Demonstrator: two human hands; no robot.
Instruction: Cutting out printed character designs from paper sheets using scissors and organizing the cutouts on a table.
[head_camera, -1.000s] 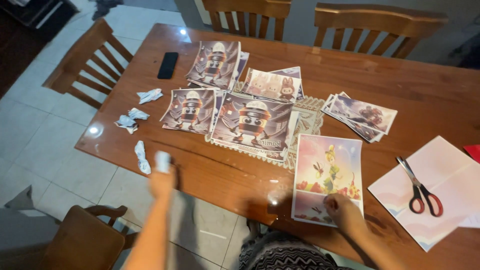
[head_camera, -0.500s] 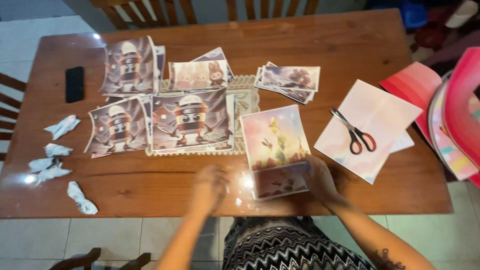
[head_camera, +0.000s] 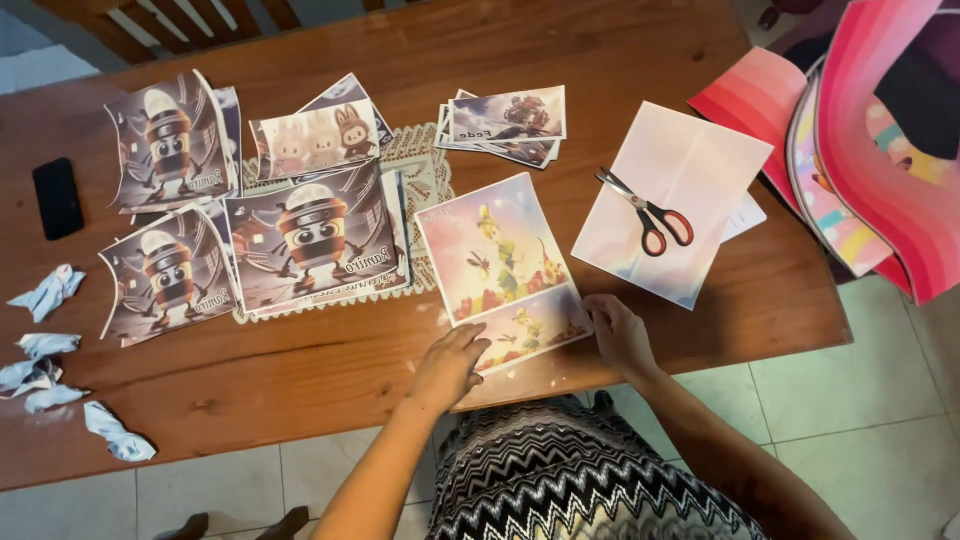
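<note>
Even, fairly bright indoor light from above. Soft glare patch on the wooden table (head_camera: 330, 390) just beside the fairy print (head_camera: 497, 262), near its lower left corner. Shadows short and soft under the scissors (head_camera: 648, 213) and print stacks. Focus sharp around the print; mild wide-angle bending and softness toward frame edges.

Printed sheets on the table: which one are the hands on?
The fairy print at the table's near edge. The left hand and right hand press its lower corners; the robot-character prints and the other stacks lie untouched farther left and back.
</note>
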